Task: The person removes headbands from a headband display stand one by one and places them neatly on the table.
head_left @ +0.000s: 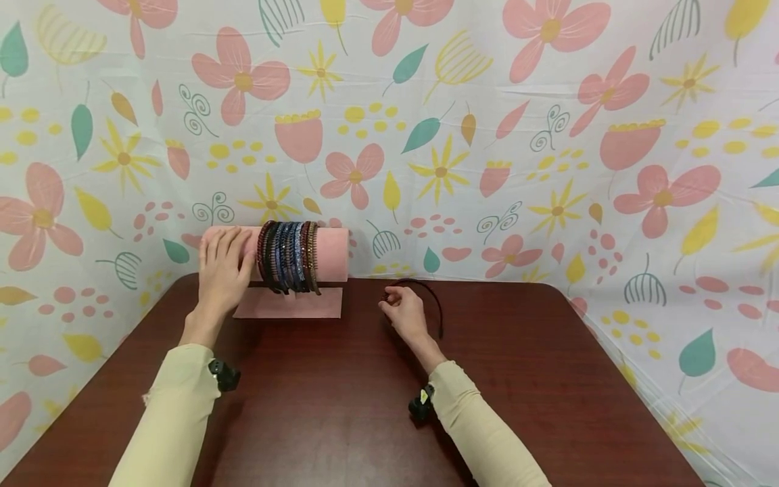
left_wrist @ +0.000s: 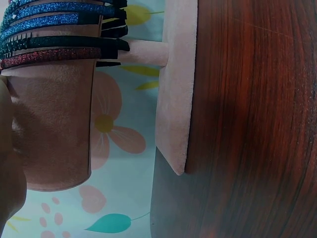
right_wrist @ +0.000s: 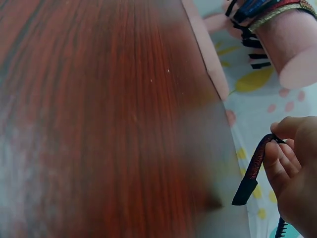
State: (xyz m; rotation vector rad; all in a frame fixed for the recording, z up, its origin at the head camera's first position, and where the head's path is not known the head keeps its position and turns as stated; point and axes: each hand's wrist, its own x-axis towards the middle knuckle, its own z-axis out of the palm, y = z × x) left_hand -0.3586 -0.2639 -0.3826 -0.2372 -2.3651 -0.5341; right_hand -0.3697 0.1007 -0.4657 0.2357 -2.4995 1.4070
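Note:
A pink padded headband stand (head_left: 332, 256) lies across the back left of the table, its roll raised over a flat base (head_left: 292, 304). Several glittery headbands (head_left: 289, 257) in blue, dark red and gold hang side by side around the roll. My left hand (head_left: 222, 270) rests on the roll's left part, fingers laid over its top. To the right of the stand, my right hand (head_left: 406, 314) pinches a dark red glitter headband (right_wrist: 252, 171) near one end. Its arc curves behind the hand in the head view, and comb teeth show low in the right wrist view.
The brown table (head_left: 341, 399) ends just behind the stand, where a flowered cloth (head_left: 462, 135) hangs. The stand's base edge (left_wrist: 176, 109) stands out against the wood in the left wrist view.

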